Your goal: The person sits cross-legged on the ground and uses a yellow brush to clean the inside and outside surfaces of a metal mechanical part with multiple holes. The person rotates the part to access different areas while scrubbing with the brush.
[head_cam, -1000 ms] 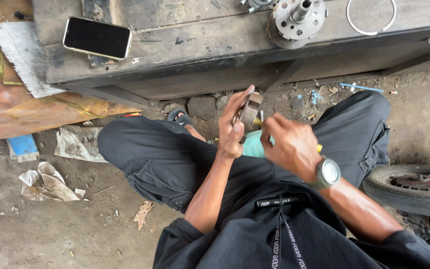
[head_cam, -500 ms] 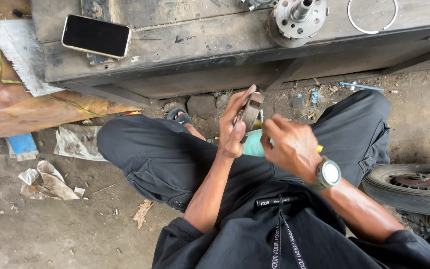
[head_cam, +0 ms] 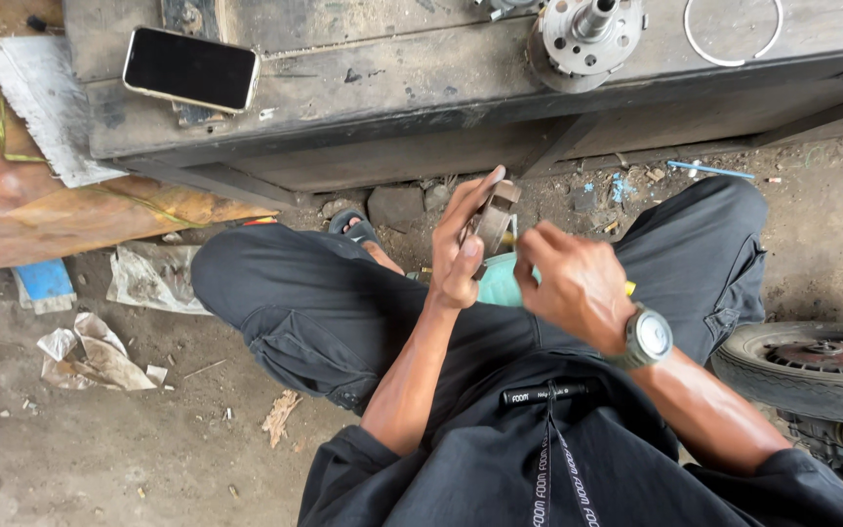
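Pinching a small rusty metal part upright in left hand grip, over the lap; right hand curled on a teal rag, rubbing beside it. Rust remaining, cleaning judged unfinished. Beyond: wheel hub, smartphone on tabletop.

Dirty concrete floor, dark worn wooden workbench, crumpled paper scraps, tyre, daylight.
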